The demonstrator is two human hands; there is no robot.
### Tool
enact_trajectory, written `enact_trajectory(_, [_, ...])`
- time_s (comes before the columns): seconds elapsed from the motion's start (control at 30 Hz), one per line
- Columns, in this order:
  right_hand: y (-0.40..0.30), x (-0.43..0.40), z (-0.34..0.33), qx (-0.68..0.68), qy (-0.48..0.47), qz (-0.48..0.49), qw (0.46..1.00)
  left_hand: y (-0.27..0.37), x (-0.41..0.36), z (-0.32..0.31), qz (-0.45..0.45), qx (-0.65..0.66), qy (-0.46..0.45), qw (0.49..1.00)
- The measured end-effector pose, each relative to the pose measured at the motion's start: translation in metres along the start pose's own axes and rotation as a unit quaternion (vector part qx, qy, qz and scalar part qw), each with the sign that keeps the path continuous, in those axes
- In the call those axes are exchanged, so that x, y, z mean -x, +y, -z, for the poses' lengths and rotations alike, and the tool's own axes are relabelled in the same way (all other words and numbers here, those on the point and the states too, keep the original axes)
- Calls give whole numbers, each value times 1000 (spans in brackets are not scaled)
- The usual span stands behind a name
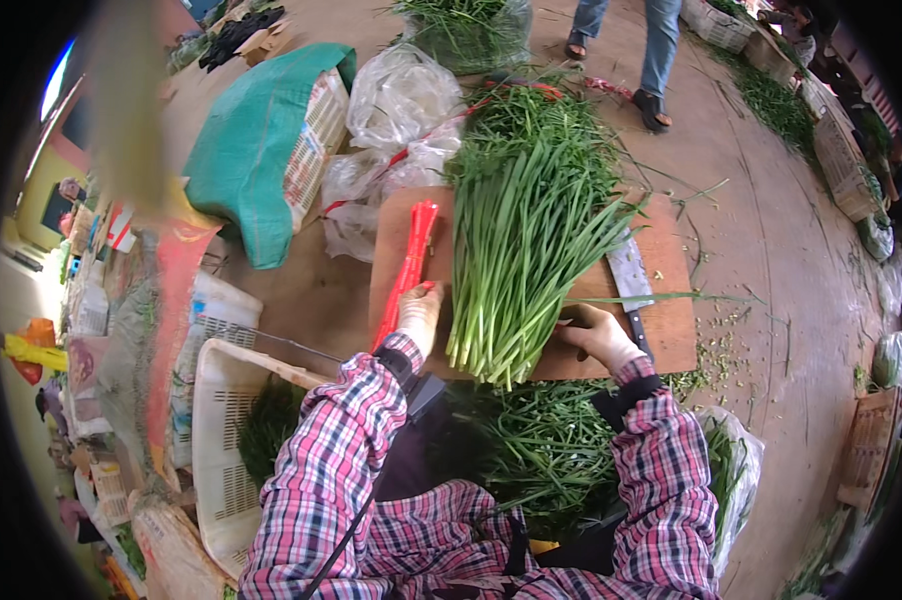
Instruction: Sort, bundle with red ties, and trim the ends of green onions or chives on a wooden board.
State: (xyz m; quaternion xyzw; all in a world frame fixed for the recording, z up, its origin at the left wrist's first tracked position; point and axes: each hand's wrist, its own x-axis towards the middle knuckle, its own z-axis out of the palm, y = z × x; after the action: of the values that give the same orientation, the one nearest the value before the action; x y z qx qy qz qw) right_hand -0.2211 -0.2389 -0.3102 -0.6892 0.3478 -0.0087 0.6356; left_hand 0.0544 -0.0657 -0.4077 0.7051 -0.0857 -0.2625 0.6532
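A thick bundle of Chinese chives [530, 247] lies on a wooden board [668, 322], with the pale cut ends towards me. Left of it, my left hand [421, 304] is at a stack of red printed ties [410, 270], fingers close together; whether it grips one I cannot tell. My right hand [597, 334] is at the right side of the pale ends, fingers curled, with a bit of red at the fingertips; its grip is partly hidden. A cleaver [631, 274] with a black handle rests on the board's right side.
Loose greens [548, 450] lie below the board. A white plastic crate [218, 450] stands at the left, a green sack [271, 127] over another crate behind it. Clear plastic bags [402, 97] lie beyond the board. A person in jeans [657, 45] stands at the top. Trimmings litter the floor at right.
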Motion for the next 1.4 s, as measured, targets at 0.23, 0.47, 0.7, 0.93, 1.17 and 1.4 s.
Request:
enact_trajectory(0.23, [36,6,-4,-326,-11,72,943,-1,3,-2,69,54,-43,995])
enact_trajectory(0.47, [36,2,-11,-248,120,22,961,29,23,-12,83,58,4,995])
enact_trajectory(0.7, [-37,3,-8,-72,22,85,994,73,42,-25,29,10,-19,999])
enact_trajectory(0.93, [-72,-24,-48,241,-7,174,955,97,36,-27,-111,-286,-116,945])
enact_trajectory(1.17, [-49,-27,-97,174,118,217,953,134,14,-41,15,-460,-75,885])
enact_trajectory(1.4, [-48,-35,-151,163,248,221,929,109,46,-57,-126,-444,210,862])
